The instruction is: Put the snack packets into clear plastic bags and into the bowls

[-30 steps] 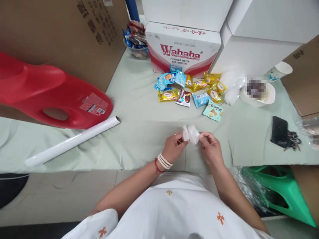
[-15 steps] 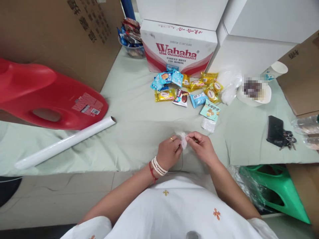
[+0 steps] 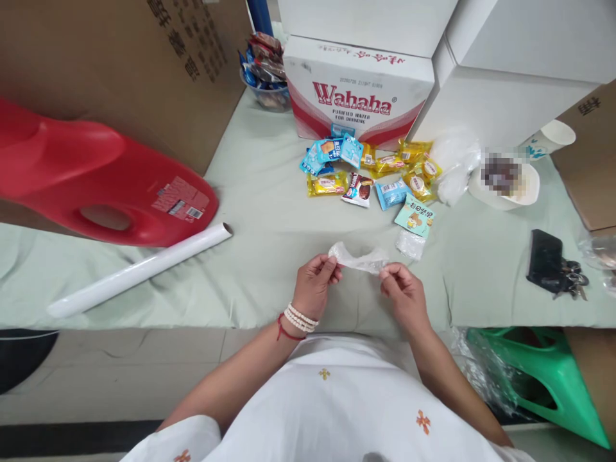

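The left hand [image 3: 312, 285] and right hand [image 3: 407, 295] pinch opposite ends of crumpled translucent plastic film [image 3: 357, 261], running nine-to-three o'clock over the counter [image 3: 262, 205].

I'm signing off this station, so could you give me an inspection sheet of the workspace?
Surface: pale green cloth, wrinkled.
Job's things: clear plastic film, crumpled; second piece at the green packet's near edge.
Clutter: snack packets, white roll, red jug, black case, keys.
Grips: left hand and right hand each pinch one end of the film.
Cables: thin pale line, lower left; cannot tell whether it's one.
Surroundings: Wahaha box, brown carton, green stool below.
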Available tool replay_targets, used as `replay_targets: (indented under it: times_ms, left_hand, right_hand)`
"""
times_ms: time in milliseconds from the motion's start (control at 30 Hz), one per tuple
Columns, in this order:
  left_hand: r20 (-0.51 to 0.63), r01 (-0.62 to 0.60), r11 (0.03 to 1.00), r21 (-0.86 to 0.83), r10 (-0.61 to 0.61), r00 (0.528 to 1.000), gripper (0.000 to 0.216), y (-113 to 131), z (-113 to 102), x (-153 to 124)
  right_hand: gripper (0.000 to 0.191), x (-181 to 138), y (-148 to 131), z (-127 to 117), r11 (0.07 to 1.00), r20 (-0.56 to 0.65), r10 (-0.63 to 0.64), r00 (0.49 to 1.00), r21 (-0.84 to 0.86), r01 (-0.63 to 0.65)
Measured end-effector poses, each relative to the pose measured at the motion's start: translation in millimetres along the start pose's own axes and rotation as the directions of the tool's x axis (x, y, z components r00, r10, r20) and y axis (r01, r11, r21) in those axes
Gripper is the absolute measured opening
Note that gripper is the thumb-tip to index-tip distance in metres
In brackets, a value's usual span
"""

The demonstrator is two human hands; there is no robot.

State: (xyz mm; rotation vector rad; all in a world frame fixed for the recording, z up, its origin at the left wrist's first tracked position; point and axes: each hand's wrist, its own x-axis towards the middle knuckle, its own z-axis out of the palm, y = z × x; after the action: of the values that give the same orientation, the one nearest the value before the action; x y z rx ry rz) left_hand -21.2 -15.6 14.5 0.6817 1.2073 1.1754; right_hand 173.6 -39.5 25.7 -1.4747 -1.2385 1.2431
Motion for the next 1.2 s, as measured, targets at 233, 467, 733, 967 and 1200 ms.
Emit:
replay_targets:
  times_ms: [233,467,733,967,1200]
  left_hand:
    - [0.078,-0.065,0.986,0.155,0.053,0.996,0.031,5.3,-5.4,-5.8]
    - [0.098,-0.002,0.993,0.117,-0.01,0.995,0.039,2.9,1.9,-5.5]
    - [0.182,0.089,0.986,0.144,-0.115,0.976,0.037,-1.8,-6.3,-2.9]
    - [0.167,0.256,0.949,-0.186,-0.226,0.96,0.043,20.4,-28.2,0.6]
    - [0.23,0.322,0.946,-0.04,-0.305,0.924,0.047,29.8,-36.6,7.5]
  right_hand:
    - [0.031,-5.8,-10.1,-27.6,0.918,-0.202,-0.306,0.93,-0.32,0.233]
    - [0.023,11.3,-15.9,4.7,0.887,0.164,-0.281,0.946,-0.332,0.321]
    - [0.035,15.5,-12.2,13.3,0.961,0.005,0.15,0.989,0.234,-0.147]
    - [0.051,23.7,-11.9,-47.6,0.902,-0.082,0.342,0.936,0.308,-0.302]
    - [0.039,19.4,-9.6,-73.1,0.983,-0.437,-0.014,0.899,-0.173,-0.068]
